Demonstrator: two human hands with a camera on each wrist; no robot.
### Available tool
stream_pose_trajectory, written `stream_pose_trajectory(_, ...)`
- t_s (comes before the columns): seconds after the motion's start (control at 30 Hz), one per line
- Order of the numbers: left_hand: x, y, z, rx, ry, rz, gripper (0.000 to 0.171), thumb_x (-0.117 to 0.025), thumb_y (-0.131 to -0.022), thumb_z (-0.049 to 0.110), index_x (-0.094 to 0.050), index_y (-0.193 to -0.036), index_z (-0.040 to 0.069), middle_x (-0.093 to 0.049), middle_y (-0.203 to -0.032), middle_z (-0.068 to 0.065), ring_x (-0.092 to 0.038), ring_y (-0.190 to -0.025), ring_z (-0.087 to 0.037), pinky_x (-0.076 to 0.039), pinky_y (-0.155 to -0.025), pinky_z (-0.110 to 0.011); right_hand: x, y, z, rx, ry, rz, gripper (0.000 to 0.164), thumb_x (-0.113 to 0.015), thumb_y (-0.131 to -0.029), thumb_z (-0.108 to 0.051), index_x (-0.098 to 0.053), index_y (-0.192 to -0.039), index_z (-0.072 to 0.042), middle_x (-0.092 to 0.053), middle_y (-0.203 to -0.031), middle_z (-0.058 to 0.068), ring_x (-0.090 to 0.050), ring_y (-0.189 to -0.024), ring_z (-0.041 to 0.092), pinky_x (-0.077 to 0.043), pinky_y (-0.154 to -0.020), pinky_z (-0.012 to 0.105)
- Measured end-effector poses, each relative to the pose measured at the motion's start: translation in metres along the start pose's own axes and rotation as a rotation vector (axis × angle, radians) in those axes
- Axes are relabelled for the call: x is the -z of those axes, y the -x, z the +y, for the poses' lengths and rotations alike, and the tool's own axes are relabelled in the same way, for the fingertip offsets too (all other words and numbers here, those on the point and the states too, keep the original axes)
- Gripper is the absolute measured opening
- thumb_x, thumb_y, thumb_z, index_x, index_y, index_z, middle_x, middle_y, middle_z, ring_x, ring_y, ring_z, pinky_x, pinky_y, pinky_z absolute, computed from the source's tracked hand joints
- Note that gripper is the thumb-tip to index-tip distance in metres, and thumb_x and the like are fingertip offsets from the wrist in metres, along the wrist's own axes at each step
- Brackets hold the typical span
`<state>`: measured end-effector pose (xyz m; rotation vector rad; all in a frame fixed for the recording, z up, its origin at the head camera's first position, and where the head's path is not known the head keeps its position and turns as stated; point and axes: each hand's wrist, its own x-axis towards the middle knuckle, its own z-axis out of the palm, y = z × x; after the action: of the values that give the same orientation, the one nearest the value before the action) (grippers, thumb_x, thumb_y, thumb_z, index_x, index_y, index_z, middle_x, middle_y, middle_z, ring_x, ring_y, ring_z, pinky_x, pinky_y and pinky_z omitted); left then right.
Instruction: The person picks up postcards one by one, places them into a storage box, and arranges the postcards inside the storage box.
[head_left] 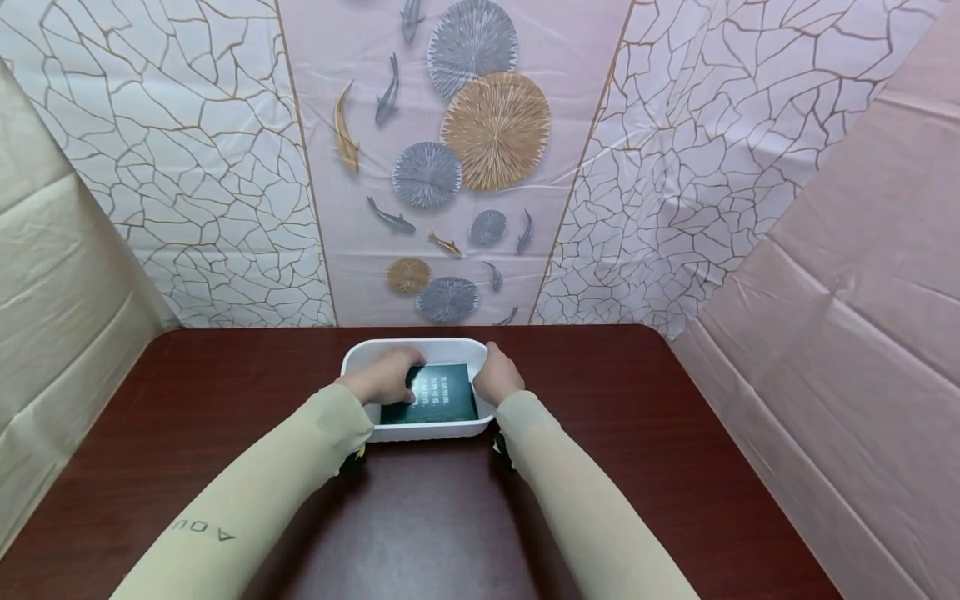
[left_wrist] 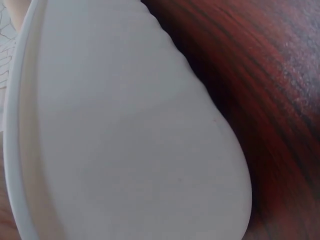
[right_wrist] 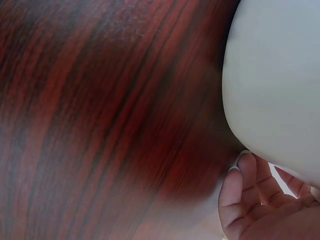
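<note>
A white plastic basin (head_left: 431, 432) stands on the table, and a dark green book (head_left: 450, 398) with pale lettering lies inside it. Reaching over the basin's left side, my left hand (head_left: 386, 377) holds the book at its left part, the thumb on the cover and the fingers by the far edge. My right hand (head_left: 498, 375) grips the basin's right end; in the right wrist view its fingers (right_wrist: 232, 197) curl against the outer wall (right_wrist: 275, 85). The left wrist view is filled mostly by the basin's outer wall (left_wrist: 125, 115), with the left hand's fingers out of sight.
The dark red-brown wooden table (head_left: 637, 467) extends around the basin. Behind it hangs a patterned cloth (head_left: 450, 167) with fish and round motifs. Plain beige cloth walls (head_left: 847, 333) close in both sides.
</note>
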<state>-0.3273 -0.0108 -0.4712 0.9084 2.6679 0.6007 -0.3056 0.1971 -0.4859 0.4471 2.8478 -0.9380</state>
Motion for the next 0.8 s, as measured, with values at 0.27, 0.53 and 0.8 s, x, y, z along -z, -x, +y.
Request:
stream_pose_trajectory(0.27,-0.005,0.000,-0.007,0.019,-0.024,-0.109,0.056,-0.080,-0.081,0.018,-0.057,-0.130,0.003,-0.058,-0.123,-0.011,-0.050,-0.115,-0.025,-0.037,-0.102,-0.041,-0.001,-0.001,-0.001,-0.008,-0.011,-0.001,0.062,-0.062,-0.090,-0.003,-0.037,-0.146,-0.015,-0.055,-0.131,0.011,-0.055,-0.111,0.024,-0.047,-0.093,0.048)
stream_pose_trajectory(0.53,-0.001,0.008,-0.012,0.059,0.002,-0.109,0.053,-0.081,-0.080,0.023,-0.058,-0.124,0.003,-0.057,-0.118,-0.015,-0.054,-0.105,-0.026,-0.044,-0.093,-0.042,-0.001,-0.001,0.000,0.000,-0.014,0.000,0.063,-0.061,-0.090,-0.001,-0.036,-0.147,-0.015,-0.055,-0.132,0.011,-0.056,-0.112,0.026,-0.047,-0.092,0.049)
stream_pose_trajectory(0.8,-0.003,0.012,-0.007,0.059,-0.023,-0.114,0.050,-0.080,-0.081,0.026,-0.059,-0.123,0.008,-0.057,-0.115,-0.013,-0.052,-0.103,-0.027,-0.042,-0.091,-0.044,-0.001,0.000,0.001,-0.010,-0.023,-0.004,0.063,-0.060,-0.091,-0.002,-0.035,-0.147,-0.015,-0.055,-0.132,0.011,-0.056,-0.112,0.026,-0.047,-0.093,0.049)
